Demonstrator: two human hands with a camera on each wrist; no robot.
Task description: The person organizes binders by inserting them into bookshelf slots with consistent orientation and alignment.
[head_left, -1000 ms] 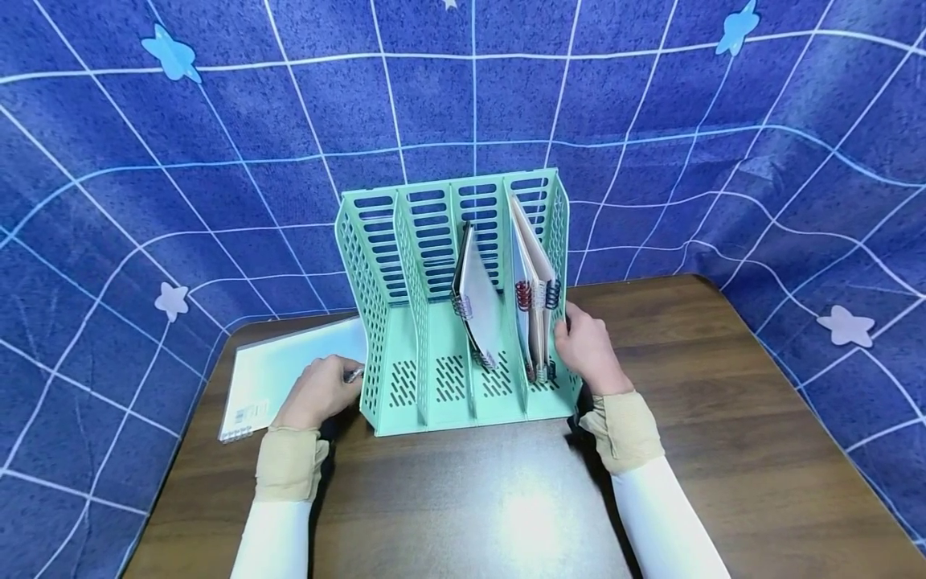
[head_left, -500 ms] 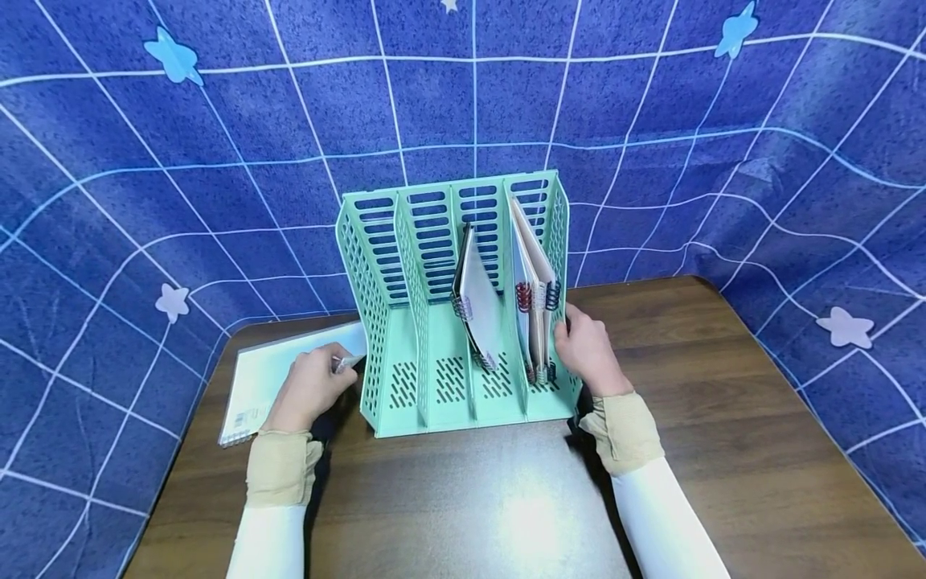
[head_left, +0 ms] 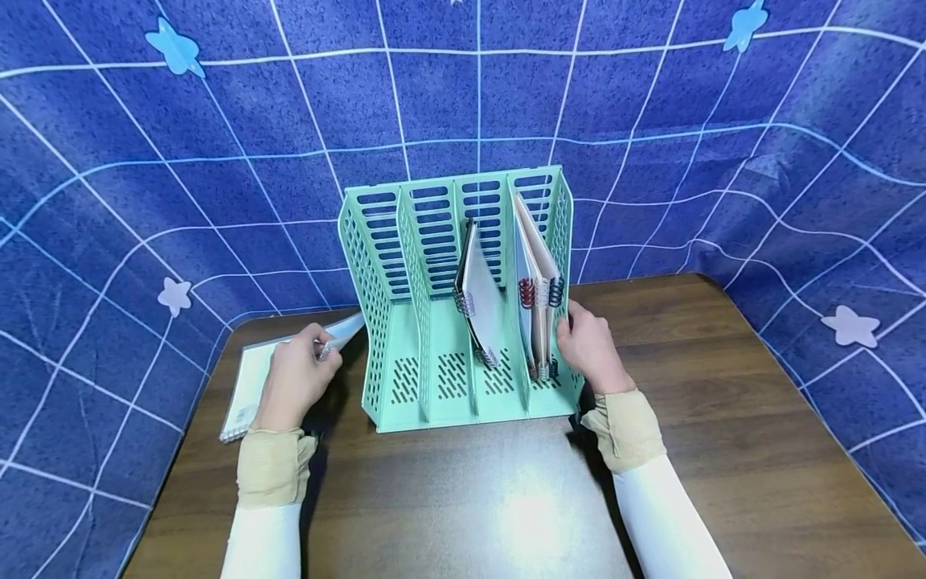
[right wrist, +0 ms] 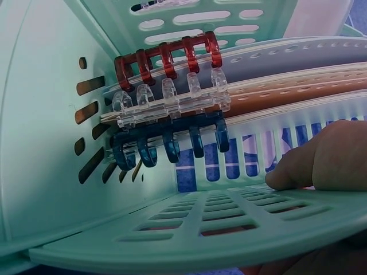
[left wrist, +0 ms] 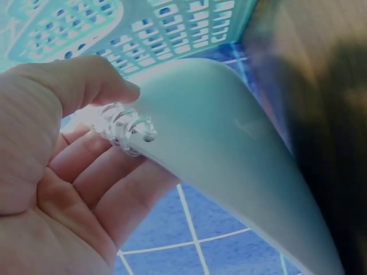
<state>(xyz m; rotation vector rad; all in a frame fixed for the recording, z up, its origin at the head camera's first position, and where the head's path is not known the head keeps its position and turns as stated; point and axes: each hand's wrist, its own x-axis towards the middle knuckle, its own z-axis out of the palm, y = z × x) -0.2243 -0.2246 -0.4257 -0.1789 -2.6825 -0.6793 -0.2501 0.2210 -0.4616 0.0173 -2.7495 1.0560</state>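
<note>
In the head view, a pale blue ring-bound notebook (head_left: 249, 378) lies left of a mint-green file organizer (head_left: 448, 412). My left hand (head_left: 298, 378) pinches the notebook at its clear plastic rings (left wrist: 123, 127), thumb above and fingers beneath. That end is raised off the table and the cover bends, as the left wrist view shows. My right hand (head_left: 587, 346) grips the organizer's right wall (right wrist: 189, 235), thumb inside and fingers outside. Several notebooks (head_left: 531, 281) with red, clear and dark blue rings stand in the rightmost compartment. A dark-backed notebook (head_left: 479, 297) leans in the compartment beside it.
The organizer stands on a brown wooden table (head_left: 463, 498), close to a blue cloth backdrop (head_left: 637, 104) with white grid lines and stars. The curtain also rises at both sides. Its two left compartments have bare floors.
My left hand has moved left, away from the organizer's left wall, raising the ring edge of the notebook as it goes. My right hand has stayed on the right wall.
</note>
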